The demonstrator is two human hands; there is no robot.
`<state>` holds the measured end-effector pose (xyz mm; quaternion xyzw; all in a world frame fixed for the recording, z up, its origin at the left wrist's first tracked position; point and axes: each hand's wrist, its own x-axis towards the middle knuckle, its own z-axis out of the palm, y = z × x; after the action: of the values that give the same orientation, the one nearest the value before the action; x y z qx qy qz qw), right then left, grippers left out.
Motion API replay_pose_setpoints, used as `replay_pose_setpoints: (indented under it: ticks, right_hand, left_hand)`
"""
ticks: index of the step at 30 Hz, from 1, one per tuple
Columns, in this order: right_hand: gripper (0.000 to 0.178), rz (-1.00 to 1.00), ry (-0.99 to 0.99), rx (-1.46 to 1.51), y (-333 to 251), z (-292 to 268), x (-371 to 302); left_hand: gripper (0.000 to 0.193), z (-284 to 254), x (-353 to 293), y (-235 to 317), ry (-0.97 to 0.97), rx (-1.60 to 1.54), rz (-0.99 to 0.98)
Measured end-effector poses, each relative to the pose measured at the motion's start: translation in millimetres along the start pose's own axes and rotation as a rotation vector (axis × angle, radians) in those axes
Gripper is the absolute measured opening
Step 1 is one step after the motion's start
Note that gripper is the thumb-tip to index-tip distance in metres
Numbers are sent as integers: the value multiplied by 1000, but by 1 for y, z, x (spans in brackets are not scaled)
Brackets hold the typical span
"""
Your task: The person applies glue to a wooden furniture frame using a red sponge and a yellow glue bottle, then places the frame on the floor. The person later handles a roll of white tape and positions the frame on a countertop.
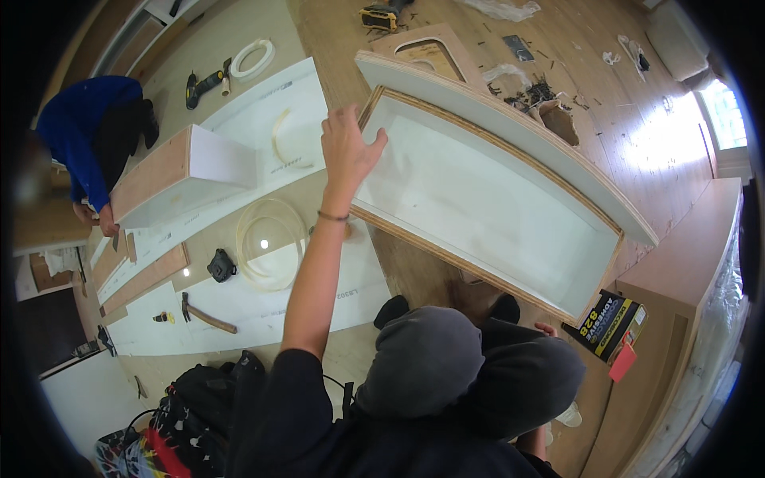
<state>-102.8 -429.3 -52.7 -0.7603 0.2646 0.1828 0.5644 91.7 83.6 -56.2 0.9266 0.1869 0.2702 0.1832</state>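
A white drawer (478, 211) with bare plywood edges lies tilted in front of me, and a long pale front panel (510, 131) runs along its far side. My left hand (347, 151) grips the drawer's left end, thumb on the inner side and fingers over the outside. Only the fingertips of my right hand (547, 328) show, near the drawer's close right corner; my knee (518, 378) hides the rest, so what it holds is unseen.
At left a co-worker in blue (68, 127) bends over a long box (159, 175). Around lie a drill (205, 86), hammer (209, 315), coiled edging strip (271, 243) and spilled screws (542, 95). A black-yellow carton (610, 323) stands at right beside a cabinet panel (661, 334).
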Motion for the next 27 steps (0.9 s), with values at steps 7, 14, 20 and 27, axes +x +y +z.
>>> replay_pose_setpoints:
  ticks: [7,14,20,27]
  right_hand:
    - [23,37,-75,24,6,9,10]
    - [22,78,-94,37,15,8,18]
    - [18,58,-86,48,4,20,21]
    - [18,131,-145,84,4,24,32]
  left_hand:
    - [58,36,38,-30,-244,70,20]
    - [54,44,52,-31,-307,118,59]
    - [54,43,54,-28,-296,113,73]
    - [52,46,43,-25,-227,108,86]
